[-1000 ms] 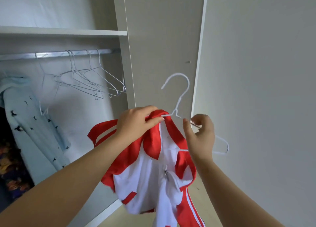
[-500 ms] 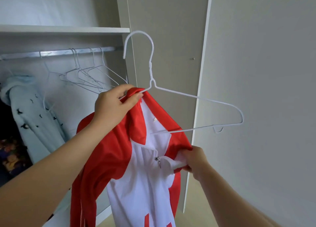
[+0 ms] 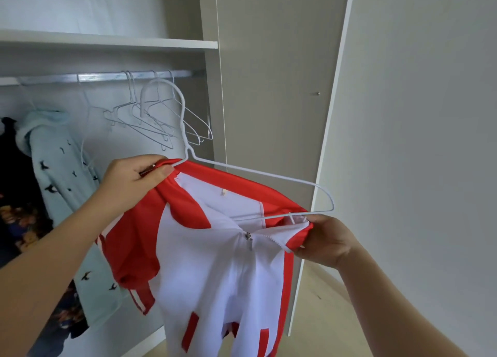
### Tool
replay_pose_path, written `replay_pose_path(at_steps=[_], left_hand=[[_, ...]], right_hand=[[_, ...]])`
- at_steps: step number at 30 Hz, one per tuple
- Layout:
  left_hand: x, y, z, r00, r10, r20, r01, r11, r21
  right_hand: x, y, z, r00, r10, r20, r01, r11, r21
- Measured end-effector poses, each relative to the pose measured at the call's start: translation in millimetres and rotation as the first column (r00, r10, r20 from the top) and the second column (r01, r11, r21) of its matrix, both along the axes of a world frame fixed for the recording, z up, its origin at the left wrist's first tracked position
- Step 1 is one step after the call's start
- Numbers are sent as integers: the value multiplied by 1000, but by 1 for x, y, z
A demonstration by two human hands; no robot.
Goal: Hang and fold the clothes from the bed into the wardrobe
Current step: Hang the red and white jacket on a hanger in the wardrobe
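Gripping the jacket (image 3: 215, 262), left hand (image 3: 129, 184) and right hand (image 3: 325, 241) face spare hangers (image 3: 150, 120) crowding the rail (image 3: 102, 76).

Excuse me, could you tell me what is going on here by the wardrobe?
A person is fitting a red and white zip-up jacket onto a white wire hanger at the open wardrobe. The left hand pinches one shoulder against the hanger near its neck; the right hand grips the other front edge by the hanger's uncovered end. The hanger is not yet on the metal rail, where empty wire hangers and a pale blue garment hang.
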State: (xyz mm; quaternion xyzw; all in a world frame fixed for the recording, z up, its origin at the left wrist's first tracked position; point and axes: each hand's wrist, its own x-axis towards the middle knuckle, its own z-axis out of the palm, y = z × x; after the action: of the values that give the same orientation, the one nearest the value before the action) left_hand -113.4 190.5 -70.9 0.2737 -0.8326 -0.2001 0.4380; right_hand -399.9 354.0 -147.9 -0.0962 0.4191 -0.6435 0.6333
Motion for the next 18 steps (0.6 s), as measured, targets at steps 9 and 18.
replay_pose_path(at_steps=[9,18], left_hand=[[-5,1,-13,989,73,133,-65,996,-59],[-22,6,-18,995,-64,83,62,998,28]], right_hand=[[-3,-5,19,998,-68,-9,68,984,165],[4,-11,12,951,-115,-286,199,937,288]])
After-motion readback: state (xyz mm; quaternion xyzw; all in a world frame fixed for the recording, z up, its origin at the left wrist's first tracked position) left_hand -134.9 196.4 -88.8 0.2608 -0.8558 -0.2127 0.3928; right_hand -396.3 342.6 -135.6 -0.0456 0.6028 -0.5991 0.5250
